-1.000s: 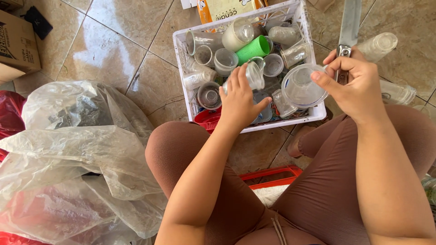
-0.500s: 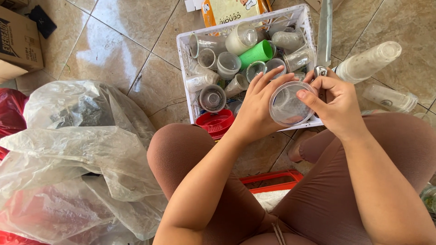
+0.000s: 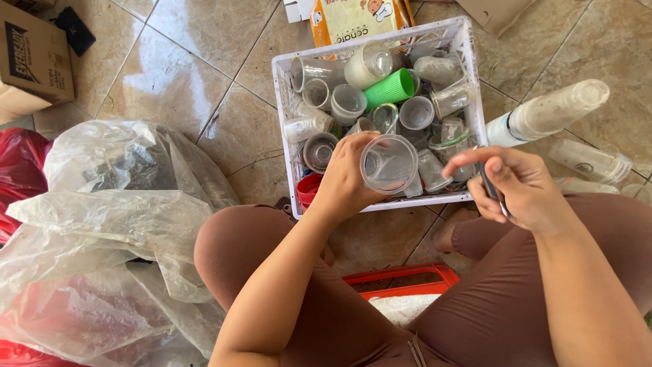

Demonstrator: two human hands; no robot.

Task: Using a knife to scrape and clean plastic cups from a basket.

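My left hand (image 3: 343,180) grips a clear plastic cup (image 3: 388,163) on its side, mouth towards me, just over the near edge of a white plastic crate (image 3: 468,81). The crate is packed with several clear and cloudy cups and a green ribbed cup (image 3: 390,88). My right hand (image 3: 519,190) hovers beside the crate's near right corner, fingers curled round a thin dark tool (image 3: 490,185); most of the tool is hidden in the hand. The two hands are apart.
Crumpled clear plastic bags (image 3: 109,231) lie on the tiled floor at my left, beside a cardboard box (image 3: 34,58). Stacks of clear cups (image 3: 550,112) lie right of the crate. A red basket (image 3: 401,285) sits between my knees. A printed carton (image 3: 353,20) lies behind the crate.
The clear cup went from my right hand, through both hands, into my left hand alone. My right hand has drawn away to the right with the tool.
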